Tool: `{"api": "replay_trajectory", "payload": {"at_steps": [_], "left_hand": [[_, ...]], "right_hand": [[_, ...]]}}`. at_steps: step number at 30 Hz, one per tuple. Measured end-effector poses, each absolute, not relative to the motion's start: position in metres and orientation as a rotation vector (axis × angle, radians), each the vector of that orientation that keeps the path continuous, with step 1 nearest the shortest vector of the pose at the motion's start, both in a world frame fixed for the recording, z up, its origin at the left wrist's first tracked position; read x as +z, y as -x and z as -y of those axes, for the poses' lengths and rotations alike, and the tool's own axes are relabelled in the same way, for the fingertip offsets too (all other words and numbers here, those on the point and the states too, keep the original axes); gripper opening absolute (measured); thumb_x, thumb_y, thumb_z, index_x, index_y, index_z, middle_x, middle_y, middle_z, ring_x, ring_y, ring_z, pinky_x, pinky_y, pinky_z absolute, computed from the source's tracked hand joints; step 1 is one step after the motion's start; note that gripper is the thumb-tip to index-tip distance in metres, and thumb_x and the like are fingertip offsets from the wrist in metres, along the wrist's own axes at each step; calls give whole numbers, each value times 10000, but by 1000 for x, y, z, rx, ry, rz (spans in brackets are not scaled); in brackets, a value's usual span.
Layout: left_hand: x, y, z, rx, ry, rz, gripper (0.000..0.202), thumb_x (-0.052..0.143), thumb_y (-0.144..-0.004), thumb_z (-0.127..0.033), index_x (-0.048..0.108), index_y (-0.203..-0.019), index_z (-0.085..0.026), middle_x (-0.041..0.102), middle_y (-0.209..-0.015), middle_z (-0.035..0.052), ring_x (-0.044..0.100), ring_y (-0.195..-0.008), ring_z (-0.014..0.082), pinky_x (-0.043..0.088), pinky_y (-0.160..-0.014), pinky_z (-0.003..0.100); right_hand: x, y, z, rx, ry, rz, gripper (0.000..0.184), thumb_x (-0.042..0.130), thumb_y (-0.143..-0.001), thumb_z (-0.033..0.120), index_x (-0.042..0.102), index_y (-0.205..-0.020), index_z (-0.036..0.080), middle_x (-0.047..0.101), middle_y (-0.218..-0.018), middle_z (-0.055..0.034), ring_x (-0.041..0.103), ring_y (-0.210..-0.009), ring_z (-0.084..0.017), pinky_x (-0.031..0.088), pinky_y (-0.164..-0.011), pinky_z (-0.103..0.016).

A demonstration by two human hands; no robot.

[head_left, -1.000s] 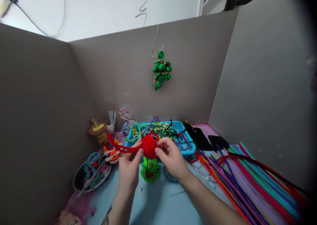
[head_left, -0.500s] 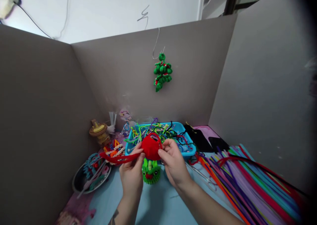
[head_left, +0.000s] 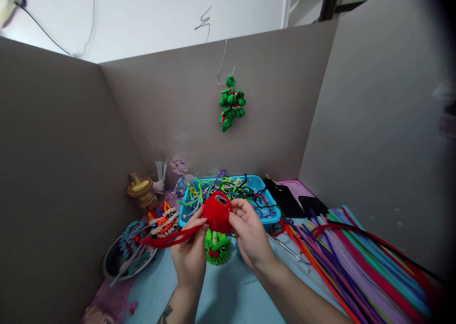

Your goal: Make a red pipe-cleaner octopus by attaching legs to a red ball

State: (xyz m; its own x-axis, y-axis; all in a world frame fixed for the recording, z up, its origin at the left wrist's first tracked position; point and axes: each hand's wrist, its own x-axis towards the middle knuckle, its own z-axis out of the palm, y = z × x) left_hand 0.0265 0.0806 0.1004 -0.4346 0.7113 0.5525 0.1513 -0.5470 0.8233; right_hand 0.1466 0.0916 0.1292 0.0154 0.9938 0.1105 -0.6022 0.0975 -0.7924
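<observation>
A round, fuzzy red piece (head_left: 216, 215), which looks made of pipe cleaners, is held up between both hands. A loop stands open at its top, and long loose red strands trail from it to the left. My left hand (head_left: 190, 250) pinches its left side, with the strands running across the fingers. My right hand (head_left: 249, 231) pinches the right edge between thumb and fingers. Just below and behind the red piece, a green figure (head_left: 217, 250) with dark eyes and a red mouth stands on the blue table surface; its top is partly hidden.
Behind the hands sits a blue tray (head_left: 275, 214) of tangled pipe cleaner scraps. Bundled coloured pipe cleaners (head_left: 359, 262) lie at right, beside metal scissors (head_left: 290, 249). A metal bowl (head_left: 107, 267) with tools is at left. A green ornament (head_left: 232, 104) hangs from the grey partition (head_left: 171, 105).
The red piece has turned slightly in my fingers, its top loop looking wider. The trailing red strands hang a little lower. The whole view has shifted slightly.
</observation>
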Motion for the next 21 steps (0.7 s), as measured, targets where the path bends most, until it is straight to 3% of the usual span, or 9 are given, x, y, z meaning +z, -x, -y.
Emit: {"api": "replay_trajectory", "payload": {"at_steps": [5, 8, 13, 17, 21], "left_hand": [[99, -29, -77, 2034, -1422, -1220, 57, 680, -740, -218, 719, -782, -222, 729, -1037, 64, 658, -1011, 247, 482, -936, 406], [99, -29, -77, 2022, -1418, -1226, 51, 684, -735, -226, 720, -771, -220, 732, -1026, 66, 654, -1017, 250, 480, -936, 411], [105, -26, -82, 1925, -1160, -1308, 134, 712, -703, -298, 720, -773, -184, 741, -954, 84, 662, -970, 248, 473, -932, 414], [109, -24, -87, 1843, -938, -1176, 270, 737, -678, -357, 709, -846, -146, 730, -944, 98, 651, -975, 236, 476, -911, 383], [120, -25, -88, 1748, -756, -1046, 371, 806, -569, -371, 684, -816, -122, 718, -786, 75, 674, -775, 201, 527, -708, 304]], "right_hand": [[127, -149, -94, 1402, 647, 817, 325, 557, -596, 97, 501, -890, 224, 613, -782, 42, 555, -675, -120, 413, -608, -210], [128, -151, -95, 1424, 652, 821, 276, 522, -566, 78, 510, -807, 211, 592, -706, 55, 513, -614, -106, 379, -564, -196], [132, -154, -94, 1476, 653, 931, 76, 601, -628, 151, 590, -702, 168, 596, -661, 25, 489, -602, -108, 382, -582, -213], [128, -158, -98, 1538, 614, 1064, 153, 668, -704, 300, 642, -790, 176, 600, -707, 3, 521, -650, -129, 412, -631, -242], [121, -164, -105, 1357, 554, 1335, 204, 583, -817, 381, 676, -866, 206, 589, -955, -52, 547, -957, -195, 440, -820, -306]]}}
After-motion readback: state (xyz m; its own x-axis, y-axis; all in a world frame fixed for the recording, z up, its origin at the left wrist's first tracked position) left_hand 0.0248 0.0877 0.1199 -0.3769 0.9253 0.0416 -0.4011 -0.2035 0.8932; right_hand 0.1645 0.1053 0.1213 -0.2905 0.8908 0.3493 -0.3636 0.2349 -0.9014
